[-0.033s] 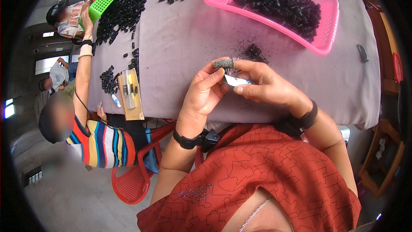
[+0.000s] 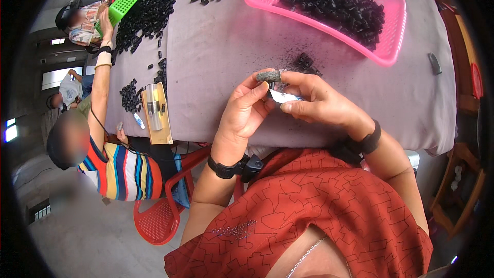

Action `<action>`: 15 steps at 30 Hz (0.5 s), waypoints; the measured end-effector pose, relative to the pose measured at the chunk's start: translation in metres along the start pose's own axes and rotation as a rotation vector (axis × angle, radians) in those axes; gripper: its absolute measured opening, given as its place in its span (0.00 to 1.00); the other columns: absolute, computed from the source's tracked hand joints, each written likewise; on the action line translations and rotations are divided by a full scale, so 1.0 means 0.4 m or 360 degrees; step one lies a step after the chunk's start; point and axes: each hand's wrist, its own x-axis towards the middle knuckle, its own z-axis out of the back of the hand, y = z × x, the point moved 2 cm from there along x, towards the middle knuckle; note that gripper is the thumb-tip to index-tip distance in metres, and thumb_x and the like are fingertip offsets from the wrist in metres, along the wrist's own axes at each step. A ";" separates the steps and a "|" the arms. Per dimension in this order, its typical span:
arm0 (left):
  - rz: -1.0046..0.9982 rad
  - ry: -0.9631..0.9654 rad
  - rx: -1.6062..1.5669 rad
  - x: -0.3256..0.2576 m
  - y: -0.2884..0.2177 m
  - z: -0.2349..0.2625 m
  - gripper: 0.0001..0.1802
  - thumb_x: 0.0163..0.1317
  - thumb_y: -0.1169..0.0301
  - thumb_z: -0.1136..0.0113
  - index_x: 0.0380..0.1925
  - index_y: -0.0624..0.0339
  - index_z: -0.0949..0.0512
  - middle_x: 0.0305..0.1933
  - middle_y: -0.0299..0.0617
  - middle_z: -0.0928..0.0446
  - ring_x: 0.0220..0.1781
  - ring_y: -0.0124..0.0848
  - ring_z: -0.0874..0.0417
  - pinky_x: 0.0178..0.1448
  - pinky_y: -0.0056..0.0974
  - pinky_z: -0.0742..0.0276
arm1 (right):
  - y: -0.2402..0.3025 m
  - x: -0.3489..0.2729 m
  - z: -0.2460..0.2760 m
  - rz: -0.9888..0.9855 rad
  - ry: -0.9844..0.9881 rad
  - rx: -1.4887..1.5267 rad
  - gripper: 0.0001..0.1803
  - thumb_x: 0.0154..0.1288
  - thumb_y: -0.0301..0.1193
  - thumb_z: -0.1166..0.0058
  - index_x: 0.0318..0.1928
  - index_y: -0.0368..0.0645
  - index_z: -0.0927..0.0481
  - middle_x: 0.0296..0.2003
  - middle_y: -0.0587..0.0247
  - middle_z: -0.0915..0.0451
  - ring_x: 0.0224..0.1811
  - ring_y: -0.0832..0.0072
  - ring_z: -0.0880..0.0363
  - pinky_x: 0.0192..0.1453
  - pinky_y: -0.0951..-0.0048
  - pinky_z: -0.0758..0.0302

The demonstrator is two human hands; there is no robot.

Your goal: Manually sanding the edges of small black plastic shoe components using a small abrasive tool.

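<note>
Over the near part of the table, my left hand point(image 2: 241, 105) pinches a small black plastic part point(image 2: 271, 86) between thumb and fingers; most of it is covered. My right hand point(image 2: 324, 100) grips a small white-and-blue tool point(image 2: 284, 97) with an angled end, which looks like a small trimming knife. Its tip meets the black part. A worn grey finger cover point(image 2: 268, 75) wraps my right index fingertip, which reaches across above the part. Just beyond my hands lie a few black parts point(image 2: 304, 62) among scattered dark shavings.
A pink basket point(image 2: 329, 33) of black parts stands beyond my hands. At left are a heap of parts point(image 2: 149, 5), a yellow box lid point(image 2: 165, 133) and another blue-and-white tool point(image 2: 139, 120). A person in stripes reaches toward a green basket point(image 2: 128, 2). A grey piece point(image 2: 435, 64) lies at right.
My hands, the tool and the black part look the same. At left, the co-worker's reaching hand and the green basket have shifted very slightly.
</note>
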 end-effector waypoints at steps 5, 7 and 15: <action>-0.0010 -0.0038 0.0079 0.008 -0.003 0.013 0.14 0.65 0.72 0.42 0.51 0.55 0.23 0.45 0.32 0.22 0.43 0.24 0.22 0.43 0.30 0.26 | 0.006 0.008 0.006 0.0009 0.0051 -0.0036 0.27 0.68 0.32 0.46 0.65 0.39 0.35 0.23 0.75 0.31 0.21 0.87 0.36 0.24 0.83 0.38; -0.0009 -0.0068 0.0079 0.007 -0.002 0.004 0.14 0.65 0.72 0.42 0.52 0.55 0.23 0.44 0.32 0.22 0.43 0.24 0.22 0.42 0.30 0.25 | 0.001 0.008 0.005 0.0014 0.0028 -0.0053 0.26 0.69 0.33 0.46 0.65 0.39 0.34 0.23 0.75 0.31 0.21 0.88 0.36 0.24 0.83 0.38; 0.0009 -0.0023 0.0062 0.002 -0.005 0.001 0.17 0.66 0.73 0.43 0.55 0.61 0.26 0.40 0.33 0.22 0.38 0.23 0.22 0.40 0.28 0.24 | -0.007 0.015 0.016 0.0035 -0.0206 -0.0057 0.18 0.71 0.35 0.48 0.54 0.38 0.25 0.22 0.76 0.31 0.20 0.89 0.38 0.22 0.84 0.40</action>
